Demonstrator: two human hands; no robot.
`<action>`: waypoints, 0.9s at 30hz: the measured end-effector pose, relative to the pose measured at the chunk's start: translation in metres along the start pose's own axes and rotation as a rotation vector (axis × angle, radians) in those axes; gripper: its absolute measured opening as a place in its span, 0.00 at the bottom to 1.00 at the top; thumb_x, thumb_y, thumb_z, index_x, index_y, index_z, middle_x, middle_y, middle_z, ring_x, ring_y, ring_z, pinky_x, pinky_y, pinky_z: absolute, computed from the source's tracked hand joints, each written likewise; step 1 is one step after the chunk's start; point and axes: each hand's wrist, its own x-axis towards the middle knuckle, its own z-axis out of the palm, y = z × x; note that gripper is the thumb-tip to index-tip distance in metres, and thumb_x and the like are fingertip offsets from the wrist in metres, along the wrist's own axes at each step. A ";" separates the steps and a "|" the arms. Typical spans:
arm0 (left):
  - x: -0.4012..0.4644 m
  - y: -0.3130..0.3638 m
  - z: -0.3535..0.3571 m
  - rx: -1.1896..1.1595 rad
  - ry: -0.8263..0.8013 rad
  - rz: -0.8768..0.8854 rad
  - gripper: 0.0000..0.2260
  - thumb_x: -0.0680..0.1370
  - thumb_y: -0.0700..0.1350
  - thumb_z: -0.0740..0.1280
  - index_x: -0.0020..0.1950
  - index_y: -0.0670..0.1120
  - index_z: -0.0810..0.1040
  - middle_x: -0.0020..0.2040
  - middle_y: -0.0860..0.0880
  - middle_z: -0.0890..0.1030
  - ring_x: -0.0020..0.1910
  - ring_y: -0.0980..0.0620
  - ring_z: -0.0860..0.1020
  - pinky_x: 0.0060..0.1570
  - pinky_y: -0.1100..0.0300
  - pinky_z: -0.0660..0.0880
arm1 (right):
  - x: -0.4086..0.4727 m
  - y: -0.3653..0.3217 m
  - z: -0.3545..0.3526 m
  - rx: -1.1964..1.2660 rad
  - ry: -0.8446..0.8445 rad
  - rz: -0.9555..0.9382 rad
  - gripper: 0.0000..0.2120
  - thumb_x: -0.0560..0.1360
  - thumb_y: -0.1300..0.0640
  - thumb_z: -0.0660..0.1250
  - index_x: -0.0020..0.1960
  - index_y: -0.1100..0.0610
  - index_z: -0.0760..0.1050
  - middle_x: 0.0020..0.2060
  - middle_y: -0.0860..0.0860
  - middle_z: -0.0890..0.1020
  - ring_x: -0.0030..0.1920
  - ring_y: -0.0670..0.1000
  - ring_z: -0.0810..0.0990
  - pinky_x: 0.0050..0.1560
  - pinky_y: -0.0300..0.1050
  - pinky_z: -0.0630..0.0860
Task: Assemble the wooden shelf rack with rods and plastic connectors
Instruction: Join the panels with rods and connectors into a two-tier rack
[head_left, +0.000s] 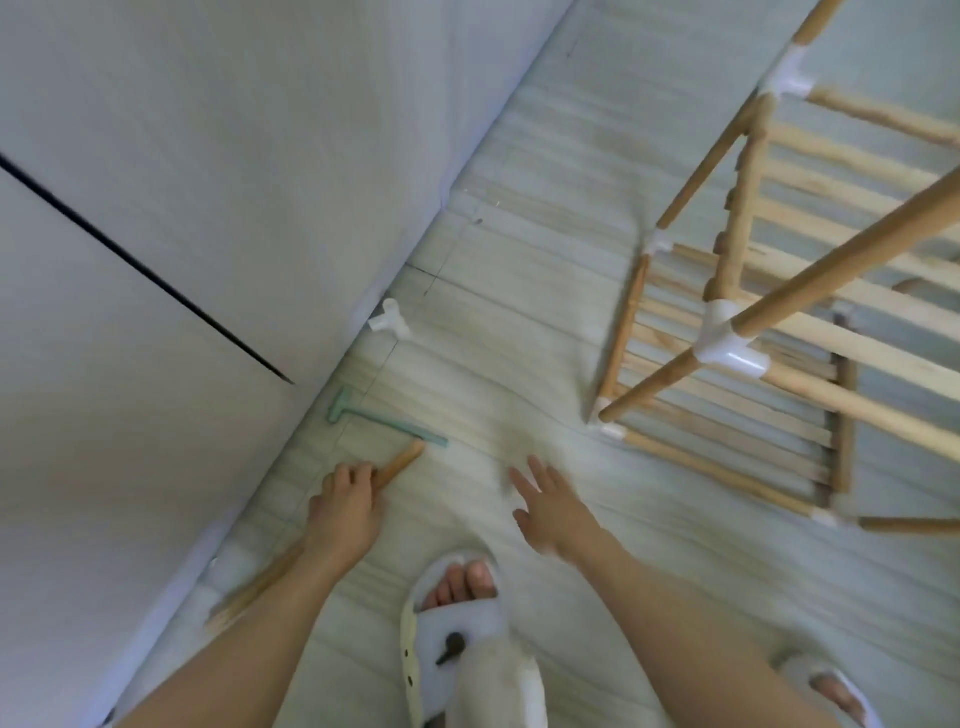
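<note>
My left hand (345, 506) grips a wooden rod (400, 467) whose tip points up and right; the rod's other end shows blurred below my forearm. My right hand (550, 506) hangs over the floor with fingers spread and holds nothing. A loose white plastic connector (388, 325) lies by the wall. The partly built wooden rack (753, 312) stands at the right, with slatted shelves, rods and white connectors (727, 338) at its joints.
A teal T-shaped tool (384, 418) lies on the striped tile floor just beyond the rod's tip. A white wall or cabinet (182, 234) fills the left side. My feet in white slippers (467, 639) stand at the bottom.
</note>
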 end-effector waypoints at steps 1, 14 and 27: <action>0.000 0.000 0.004 0.005 0.015 0.007 0.14 0.79 0.46 0.61 0.64 0.46 0.68 0.61 0.44 0.70 0.60 0.44 0.70 0.54 0.51 0.70 | 0.002 0.002 0.004 -0.028 -0.013 -0.008 0.28 0.82 0.52 0.52 0.77 0.49 0.43 0.76 0.51 0.37 0.76 0.55 0.39 0.74 0.52 0.53; -0.023 0.077 -0.106 -0.293 0.037 0.563 0.13 0.78 0.37 0.61 0.62 0.43 0.76 0.48 0.47 0.70 0.52 0.44 0.72 0.49 0.60 0.66 | -0.078 -0.017 -0.088 1.026 0.141 0.003 0.19 0.78 0.46 0.61 0.64 0.54 0.70 0.52 0.51 0.79 0.43 0.48 0.81 0.43 0.41 0.77; -0.154 0.199 -0.290 -0.153 0.323 1.054 0.16 0.74 0.52 0.70 0.61 0.54 0.74 0.48 0.59 0.74 0.40 0.64 0.72 0.45 0.63 0.70 | -0.323 0.056 -0.234 1.237 0.553 -0.363 0.09 0.79 0.57 0.61 0.42 0.60 0.74 0.28 0.52 0.78 0.29 0.47 0.74 0.29 0.36 0.67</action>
